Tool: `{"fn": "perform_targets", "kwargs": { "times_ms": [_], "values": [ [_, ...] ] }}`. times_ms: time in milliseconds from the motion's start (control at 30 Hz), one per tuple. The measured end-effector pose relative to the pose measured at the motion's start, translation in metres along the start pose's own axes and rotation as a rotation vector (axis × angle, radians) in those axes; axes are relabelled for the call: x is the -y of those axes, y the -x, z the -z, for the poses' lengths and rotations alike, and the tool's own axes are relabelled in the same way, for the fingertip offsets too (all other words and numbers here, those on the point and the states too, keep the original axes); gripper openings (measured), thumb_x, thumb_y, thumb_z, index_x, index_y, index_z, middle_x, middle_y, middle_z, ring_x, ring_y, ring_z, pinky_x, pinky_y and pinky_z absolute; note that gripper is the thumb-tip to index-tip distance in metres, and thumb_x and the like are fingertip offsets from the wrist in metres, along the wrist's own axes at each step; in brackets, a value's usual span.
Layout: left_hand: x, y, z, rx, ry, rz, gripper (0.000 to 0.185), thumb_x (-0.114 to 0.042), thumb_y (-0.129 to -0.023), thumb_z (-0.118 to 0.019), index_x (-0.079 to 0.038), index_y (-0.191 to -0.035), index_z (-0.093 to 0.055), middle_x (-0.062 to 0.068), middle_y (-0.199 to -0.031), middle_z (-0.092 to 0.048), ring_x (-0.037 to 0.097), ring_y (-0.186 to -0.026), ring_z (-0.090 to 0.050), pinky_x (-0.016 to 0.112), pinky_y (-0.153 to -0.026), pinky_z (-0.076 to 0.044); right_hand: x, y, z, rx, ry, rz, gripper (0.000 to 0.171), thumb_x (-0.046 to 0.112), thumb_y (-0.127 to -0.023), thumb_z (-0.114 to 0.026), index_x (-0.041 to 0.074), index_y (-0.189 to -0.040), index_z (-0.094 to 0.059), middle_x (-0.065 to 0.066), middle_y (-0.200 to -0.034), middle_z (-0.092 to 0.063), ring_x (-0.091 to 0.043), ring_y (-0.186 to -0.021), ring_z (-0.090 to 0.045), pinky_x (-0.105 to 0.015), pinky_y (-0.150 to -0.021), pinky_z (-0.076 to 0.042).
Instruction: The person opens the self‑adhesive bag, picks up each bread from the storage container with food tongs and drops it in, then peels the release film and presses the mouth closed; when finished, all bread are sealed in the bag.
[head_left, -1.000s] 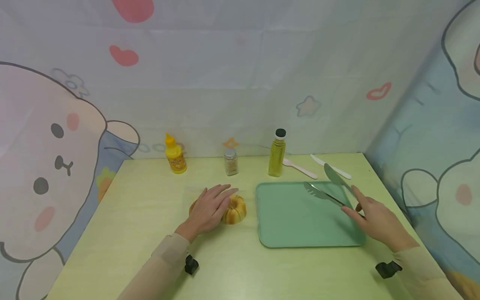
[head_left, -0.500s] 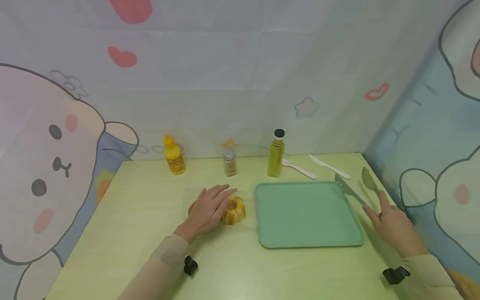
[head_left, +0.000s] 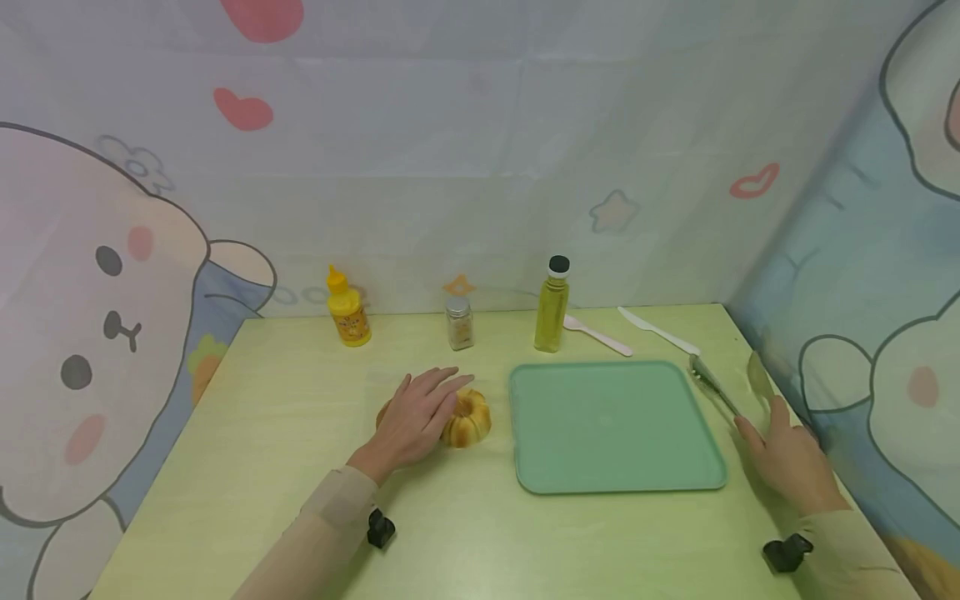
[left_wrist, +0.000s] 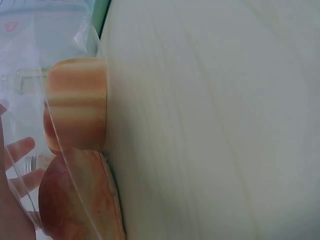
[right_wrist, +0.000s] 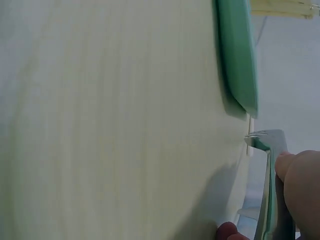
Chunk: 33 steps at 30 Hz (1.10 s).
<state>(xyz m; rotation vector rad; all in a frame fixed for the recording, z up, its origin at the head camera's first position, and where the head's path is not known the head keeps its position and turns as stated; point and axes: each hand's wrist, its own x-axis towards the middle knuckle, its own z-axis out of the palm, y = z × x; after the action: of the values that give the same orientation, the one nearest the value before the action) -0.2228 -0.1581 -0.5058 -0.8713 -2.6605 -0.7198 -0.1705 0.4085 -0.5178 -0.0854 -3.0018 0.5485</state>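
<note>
The left hand (head_left: 417,419) lies palm down near the middle of the table (head_left: 285,467), forearm slanting in from the near edge, fingers straight and resting on the buns (head_left: 467,419). The right hand (head_left: 787,458) reaches along the right edge, just beside the green tray (head_left: 611,429), and grips the metal tongs (head_left: 731,390), whose tips point toward the far right corner.

The head view shows what looks like one ridged bun peeping out from under the left fingers; the left wrist view shows two buns (left_wrist: 80,165) side by side inside clear wrapping. The right wrist view shows the fingers (right_wrist: 300,185) curled on a tong arm (right_wrist: 267,165) close above the table, near the tray's corner (right_wrist: 240,65).
</note>
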Motion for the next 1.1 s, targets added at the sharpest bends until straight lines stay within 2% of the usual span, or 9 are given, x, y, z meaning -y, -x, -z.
{"fn": "perform_targets", "kwargs": {
  "times_ms": [200, 467, 700, 867, 1100],
  "values": [
    [0.001, -0.001, -0.001, -0.012, 0.005, -0.003, 0.043, -0.033, -0.115, -0.036, -0.026, -0.151, -0.059, 0.012, -0.155, -0.055, 0.043, -0.144, -0.048, 0.079, -0.114, -0.028, 0.002, 0.001, -0.002, -0.035, 0.015, -0.033, 0.067, 0.046, -0.112, -0.043, -0.015, -0.133, -0.024, -0.042, -0.076, -0.056, -0.059, -0.068, -0.062, -0.063, -0.054, -0.047],
    [-0.001, 0.000, 0.002, -0.005, 0.011, -0.001, 0.043, -0.033, -0.115, -0.036, -0.023, -0.150, -0.059, 0.013, -0.154, -0.055, 0.045, -0.144, -0.048, 0.079, -0.113, -0.028, 0.014, 0.001, 0.004, 0.014, 0.036, -0.125, 0.071, 0.054, -0.110, -0.038, -0.012, -0.132, -0.025, -0.040, -0.077, -0.058, -0.051, -0.062, -0.062, -0.055, -0.045, -0.045],
    [-0.001, 0.000, 0.003, -0.003, 0.011, 0.003, 0.043, -0.034, -0.115, -0.036, -0.025, -0.151, -0.059, 0.013, -0.154, -0.055, 0.043, -0.145, -0.047, 0.078, -0.115, -0.028, 0.019, 0.001, 0.004, 0.052, 0.057, -0.188, 0.083, 0.061, -0.108, -0.035, -0.013, -0.143, -0.020, -0.047, -0.091, -0.058, -0.057, -0.073, -0.064, -0.058, -0.049, -0.045],
    [-0.001, -0.001, 0.004, 0.005, -0.005, 0.009, 0.044, -0.035, -0.115, -0.035, -0.027, -0.152, -0.057, 0.010, -0.156, -0.054, 0.038, -0.146, -0.046, 0.076, -0.116, -0.028, 0.019, 0.000, 0.003, 0.089, 0.063, -0.233, 0.089, 0.067, -0.106, -0.034, -0.012, -0.144, -0.020, -0.049, -0.097, -0.056, -0.059, -0.077, -0.063, -0.059, -0.050, -0.044],
    [-0.001, -0.001, 0.005, 0.006, -0.007, 0.009, 0.044, -0.035, -0.115, -0.035, -0.026, -0.152, -0.057, 0.008, -0.155, -0.055, 0.033, -0.147, -0.047, 0.074, -0.117, -0.029, 0.023, 0.001, 0.008, 0.050, 0.048, -0.234, 0.093, 0.067, -0.105, -0.038, -0.014, -0.147, -0.018, -0.057, -0.098, -0.036, -0.073, -0.086, -0.044, -0.070, -0.055, -0.042]
  ]
}}
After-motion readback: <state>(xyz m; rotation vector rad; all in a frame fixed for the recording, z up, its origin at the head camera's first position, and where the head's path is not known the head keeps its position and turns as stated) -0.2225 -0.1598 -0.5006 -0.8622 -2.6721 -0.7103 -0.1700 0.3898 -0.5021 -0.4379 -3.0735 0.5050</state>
